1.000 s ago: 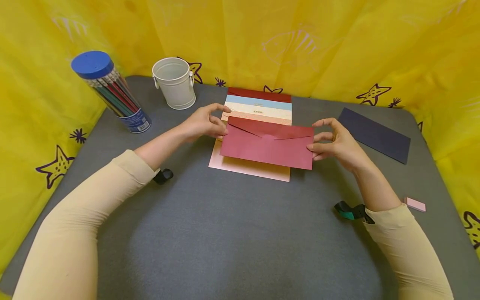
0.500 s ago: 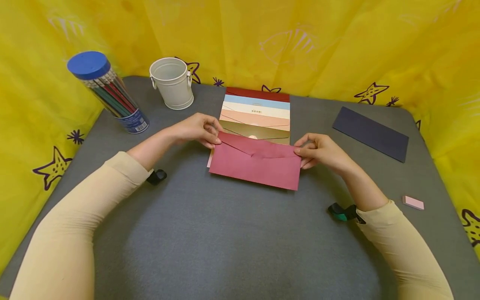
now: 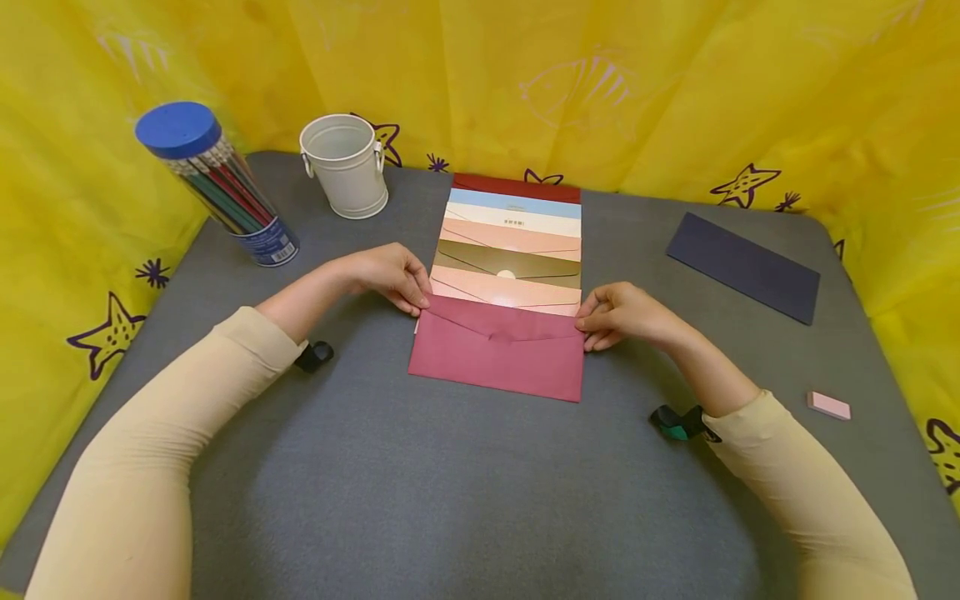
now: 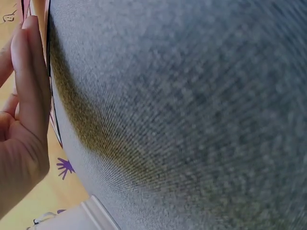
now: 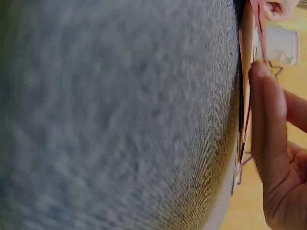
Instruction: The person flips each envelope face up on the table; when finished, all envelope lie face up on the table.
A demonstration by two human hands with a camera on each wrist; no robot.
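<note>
In the head view a dark pink envelope (image 3: pixel 497 354) lies flap side up at the near end of an overlapping row of envelopes. My left hand (image 3: pixel 393 279) pinches its upper left corner. The upper right corner is between the thumb and fingers of my right hand (image 3: pixel 618 317). Behind it, strips of the other envelopes show: light pink (image 3: pixel 510 292), olive gold (image 3: pixel 465 257), peach (image 3: pixel 517 237), white (image 3: pixel 480 216), blue (image 3: pixel 480 198) and dark red (image 3: pixel 517 187). Both wrist views show the fingers edge-on beside the thin stack, with the envelope's face mostly hidden.
A clear tub of pencils (image 3: pixel 225 187) with a blue lid and a white metal bucket (image 3: pixel 347 171) stand at the back left. A navy envelope (image 3: pixel 742 267) lies on the right of the grey table (image 3: pixel 480 500), with a pink eraser (image 3: pixel 828 406) nearer. A yellow curtain (image 3: pixel 660 92) hangs behind.
Both hands have brought the dark pink envelope toward me and down, from above the row to its near end. The olive gold and light pink envelopes have come into view behind it.
</note>
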